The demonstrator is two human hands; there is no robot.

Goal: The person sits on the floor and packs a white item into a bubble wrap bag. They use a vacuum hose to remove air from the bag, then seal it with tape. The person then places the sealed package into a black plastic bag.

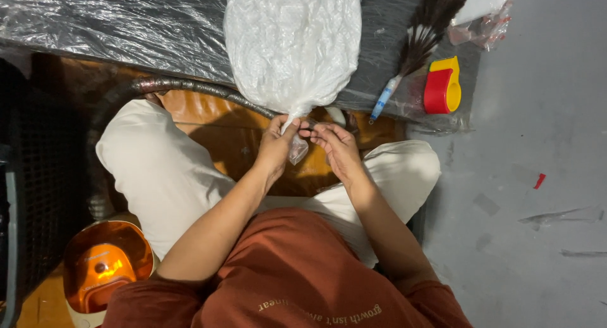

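A plastic-wrapped dark table (126, 24) carries a full white plastic bag (292, 43) — its twisted neck hangs over the edge. The left hand (275, 148) pinches that neck shut; the right hand (338, 148) — fingertips closed — grips beside it. A feather duster (423, 37) and a red-yellow tape dispenser (442, 84) lie nearby.

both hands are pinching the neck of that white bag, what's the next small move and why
Probably wind the neck tighter. The left hand grips the gathered neck just under the full white plastic bag, the right hand meets it fingertip to fingertip, and a loose tail hangs below, unsecured.
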